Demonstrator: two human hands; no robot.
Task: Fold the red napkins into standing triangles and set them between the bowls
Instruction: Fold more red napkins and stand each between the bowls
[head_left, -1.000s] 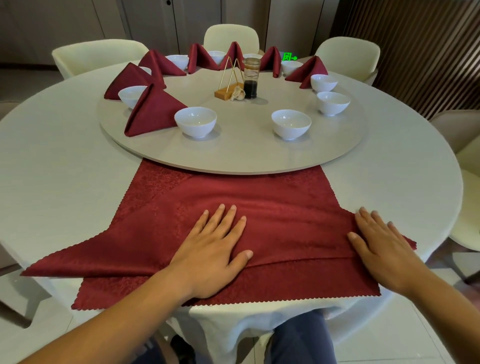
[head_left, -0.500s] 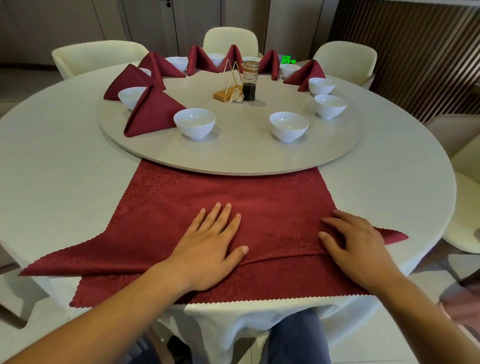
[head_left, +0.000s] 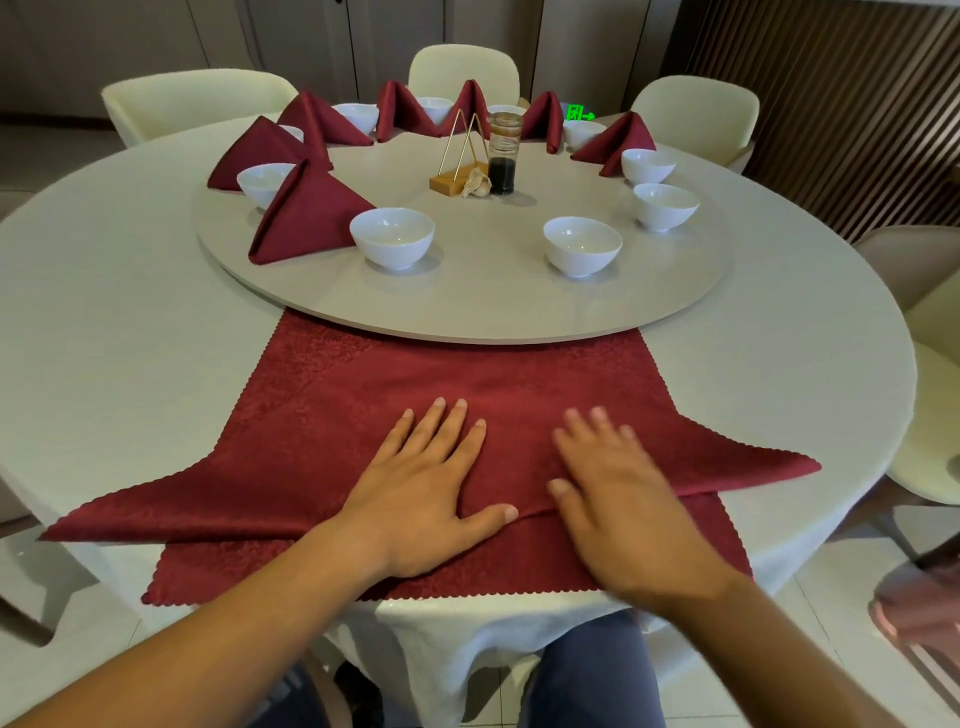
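The left hand (head_left: 431, 499) and the right hand (head_left: 618, 514) lie flat with straight fingers, side by side on the red napkin (head_left: 363, 415). Its scalloped border runs just below the wrists at the front edge of the table (head_left: 130, 364), and its two points stretch outward from the hands. Beyond the fingertips the cloth meets the rim of the turntable (head_left: 493, 312), where open room lies between the left bowl (head_left: 392, 236) and the right bowl (head_left: 582, 244). A folded napkin (head_left: 306, 213) stands left of them, with a cream chair (head_left: 462, 67) farthest.

Left hand (head_left: 434, 493) flat, palm down, 4 fingers straight, spread forward, thumb out to right. Right hand (head_left: 621, 499) flat beside it, palm down, fingers extended, slightly blurred. Thumbs near, not touching. Both forearms bare, angling in from lower corners.
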